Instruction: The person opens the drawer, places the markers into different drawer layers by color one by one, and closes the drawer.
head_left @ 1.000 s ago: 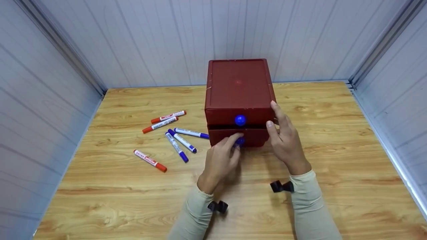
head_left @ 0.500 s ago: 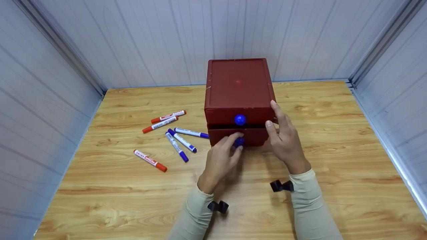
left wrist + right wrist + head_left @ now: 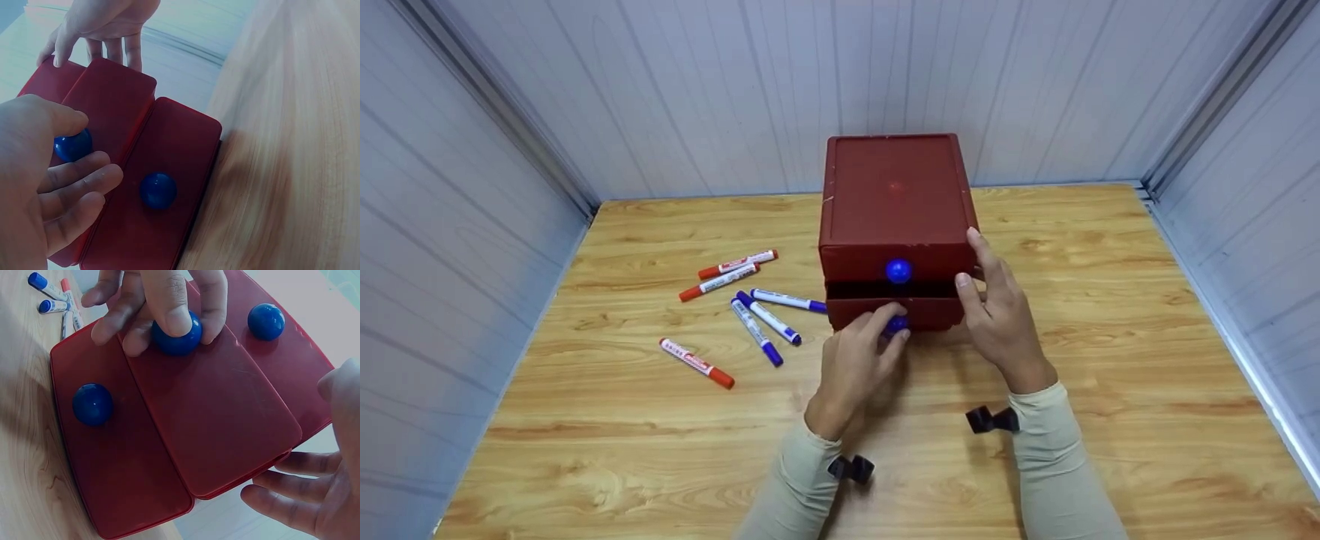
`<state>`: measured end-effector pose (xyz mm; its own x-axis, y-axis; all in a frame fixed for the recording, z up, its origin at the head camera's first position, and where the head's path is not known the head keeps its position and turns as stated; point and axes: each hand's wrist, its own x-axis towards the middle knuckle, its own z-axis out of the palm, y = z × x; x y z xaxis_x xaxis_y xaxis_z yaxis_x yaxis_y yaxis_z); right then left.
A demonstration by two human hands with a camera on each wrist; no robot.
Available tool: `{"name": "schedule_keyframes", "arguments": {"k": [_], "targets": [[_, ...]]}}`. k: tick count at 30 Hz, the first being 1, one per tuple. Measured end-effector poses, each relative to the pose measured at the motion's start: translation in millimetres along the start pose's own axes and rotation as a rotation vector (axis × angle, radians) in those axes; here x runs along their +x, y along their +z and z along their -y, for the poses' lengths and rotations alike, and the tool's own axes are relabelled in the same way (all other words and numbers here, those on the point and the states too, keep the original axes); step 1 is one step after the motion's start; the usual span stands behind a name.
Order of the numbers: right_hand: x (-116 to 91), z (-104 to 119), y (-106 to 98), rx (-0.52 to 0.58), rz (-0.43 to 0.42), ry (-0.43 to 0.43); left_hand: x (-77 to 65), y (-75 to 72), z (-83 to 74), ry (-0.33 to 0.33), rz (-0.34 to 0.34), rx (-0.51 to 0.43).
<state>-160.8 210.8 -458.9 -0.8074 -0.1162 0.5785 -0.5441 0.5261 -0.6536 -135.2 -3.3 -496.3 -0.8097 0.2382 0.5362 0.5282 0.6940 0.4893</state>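
Observation:
A red cabinet (image 3: 896,195) of stacked drawers stands on the table, each drawer front bearing a round blue knob. My left hand (image 3: 851,367) pinches the knob (image 3: 177,334) of the middle drawer (image 3: 219,416) between thumb and fingers. That drawer sticks out a little past the top drawer (image 3: 298,365), with a dark gap above it in the head view. The bottom drawer (image 3: 152,225) shows in both wrist views, its knob (image 3: 158,190) untouched. My right hand (image 3: 1005,322) rests at the cabinet's right front corner with fairly straight fingers along the side and the thumb at the front.
Left of the cabinet lie several markers on the wooden table (image 3: 585,435): blue-capped ones, such as the blue marker (image 3: 757,330), and red-capped ones, such as the red marker (image 3: 697,363). One blue-capped marker (image 3: 787,300) reaches the cabinet's side. Pale panel walls (image 3: 720,90) enclose the table.
The middle drawer has slid slightly toward me with my left hand on its knob, and the dark gap above it has grown wider. My right hand keeps its place at the corner.

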Motion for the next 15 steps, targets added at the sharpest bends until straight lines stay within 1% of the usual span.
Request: {"name": "schedule_keyframes", "arguments": {"k": [5,8,12,15], "targets": [[0.2,0.4,-1.0,-0.001,0.0,0.009,-1.9,-0.4,-2.5,0.022,-0.026,0.01],[-0.3,0.7,-2.1,-0.004,0.003,0.022,-4.0,-1.2,-3.8,0.023,-0.036,0.015],[-1.5,0.9,-1.4,0.002,0.012,0.032,-7.5,-2.0,-6.6,0.016,-0.037,0.015],[-2.0,1.4,-1.4,0.014,0.021,0.037,-9.4,-3.0,-8.2,0.019,-0.024,0.008]]}}
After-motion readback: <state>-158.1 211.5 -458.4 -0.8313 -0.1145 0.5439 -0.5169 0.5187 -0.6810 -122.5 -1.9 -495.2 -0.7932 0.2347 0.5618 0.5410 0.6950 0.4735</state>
